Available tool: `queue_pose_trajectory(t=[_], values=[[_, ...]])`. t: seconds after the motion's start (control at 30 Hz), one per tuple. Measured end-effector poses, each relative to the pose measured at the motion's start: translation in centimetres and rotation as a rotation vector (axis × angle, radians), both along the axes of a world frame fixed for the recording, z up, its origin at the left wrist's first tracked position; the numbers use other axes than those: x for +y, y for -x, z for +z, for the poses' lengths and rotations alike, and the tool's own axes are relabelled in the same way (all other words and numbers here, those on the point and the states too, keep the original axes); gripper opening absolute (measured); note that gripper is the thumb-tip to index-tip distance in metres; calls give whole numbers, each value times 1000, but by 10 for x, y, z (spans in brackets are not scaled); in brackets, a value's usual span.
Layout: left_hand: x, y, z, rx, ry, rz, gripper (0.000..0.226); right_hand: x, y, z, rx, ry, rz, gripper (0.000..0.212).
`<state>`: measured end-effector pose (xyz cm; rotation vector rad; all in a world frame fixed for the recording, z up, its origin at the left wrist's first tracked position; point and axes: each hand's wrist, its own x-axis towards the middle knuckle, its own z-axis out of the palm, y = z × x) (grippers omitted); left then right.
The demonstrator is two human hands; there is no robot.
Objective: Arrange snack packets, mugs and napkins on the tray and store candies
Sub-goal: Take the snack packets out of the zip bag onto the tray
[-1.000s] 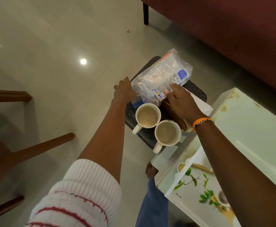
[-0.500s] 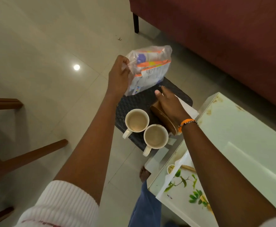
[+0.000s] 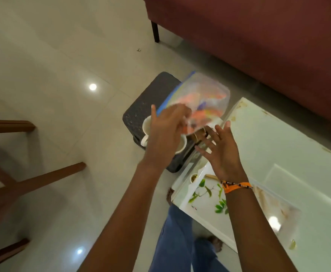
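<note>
My left hand (image 3: 166,132) grips a clear snack packet (image 3: 202,103) with orange and blue print, blurred by motion, and holds it in the air over the right side of a dark woven tray (image 3: 147,103). Two white mugs (image 3: 147,126) stand on the tray, mostly hidden under my left hand. My right hand (image 3: 219,152) hovers with spread fingers just below the packet, holding nothing. A brown object (image 3: 197,137) lies on the tray between my hands. A white leaf-patterned tray (image 3: 200,205) sits on the table under my right wrist.
A glass-topped table (image 3: 278,146) fills the right side. A maroon sofa (image 3: 259,46) runs along the back. Wooden chair legs (image 3: 33,179) stand at the left on the tiled floor. My leg in blue jeans (image 3: 176,242) shows at the bottom.
My left hand has swung the packet from the tray's far left over to its right side. My right hand has left the brown object and opened under the packet.
</note>
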<state>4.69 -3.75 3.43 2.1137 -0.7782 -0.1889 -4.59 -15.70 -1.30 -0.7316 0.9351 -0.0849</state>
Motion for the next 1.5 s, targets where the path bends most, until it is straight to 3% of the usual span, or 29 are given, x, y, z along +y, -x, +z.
queue_pose_trajectory(t=[0.1, 0.17, 0.27, 0.33, 0.43, 0.5, 0.57, 0.63, 0.67, 0.77, 0.93, 1.0, 1.1, 1.2, 1.27, 1.37, 1.5], values=[[2, 77, -4, -224, -162, -202, 17, -13, 40, 18, -34, -192, -13, 50], [2, 129, -6, -261, -194, -331, 22, -14, 68, 21, -54, -266, -29, 36], [4, 191, -5, -137, -166, -487, 21, -16, 128, 16, 22, -148, -61, 16], [6, 220, 0, 120, -65, -544, 34, -20, 174, 15, 23, -22, -24, 16], [-2, 259, 10, 621, 129, -305, 50, -27, 248, 18, 33, 59, 10, 21], [-14, 278, 4, 766, 27, -54, 50, -29, 287, 20, 19, 66, 7, 25], [-28, 300, -4, 837, -236, 16, 44, -26, 316, 23, -4, 106, 34, 33], [-35, 323, -9, 820, -359, 24, 22, -21, 336, 25, 11, 179, 41, 45], [-36, 331, -9, 816, -343, 42, 11, -19, 344, 25, 29, 205, 25, 47], [-39, 352, 2, 932, -204, -16, 12, -12, 367, 27, 16, 188, 10, 40], [-54, 361, 27, 947, -79, -66, 13, -4, 378, 40, 116, 137, 230, 20], [-54, 360, 32, 950, -77, -84, 14, -3, 375, 49, 40, 133, 277, 29], [-47, 360, 39, 1067, -37, -101, 27, 1, 367, 69, 16, 258, 371, 58], [-39, 358, 40, 1214, 76, -73, 29, 6, 360, 80, 77, 408, 365, 46], [-35, 357, 41, 1178, 60, -101, 21, 8, 358, 82, 61, 456, 313, 33], [-29, 353, 41, 976, -41, -112, 11, 7, 357, 85, 109, 553, 229, 17], [-14, 336, 43, 672, -65, 72, 35, -8, 369, 87, 437, 981, 256, 23]])
